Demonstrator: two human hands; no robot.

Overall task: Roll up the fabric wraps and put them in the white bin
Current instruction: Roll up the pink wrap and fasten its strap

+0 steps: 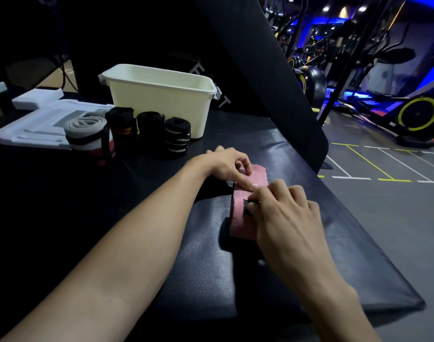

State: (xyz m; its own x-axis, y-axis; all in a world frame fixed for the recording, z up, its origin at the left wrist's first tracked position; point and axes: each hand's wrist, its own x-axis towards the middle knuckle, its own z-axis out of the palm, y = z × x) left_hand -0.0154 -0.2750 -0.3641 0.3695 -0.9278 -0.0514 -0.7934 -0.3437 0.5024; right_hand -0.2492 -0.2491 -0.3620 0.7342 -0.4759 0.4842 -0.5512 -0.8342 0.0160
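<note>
Pink wrap (pixel 243 213) lies on the black pad (pixel 203 243), near its right edge. Right hand (pixel 282 211) pinches the wrap's dark end piece with curled fingers. Left hand (pixel 228 166) presses the wrap's far part with an extended forefinger, other fingers loosely curled. Four rolled wraps (pixel 127 133) stand just before the white bin (pixel 159 99). Foam tray (pixel 36 122) at left.

- left hand (pixel 227 166): arm reaching forward, index finger stretched out flat and pressing down, other fingers curled in loosely
- right hand (pixel 283 208): just beside the left's fingertip, knuckles up, fingers curled, pinching something small
</note>
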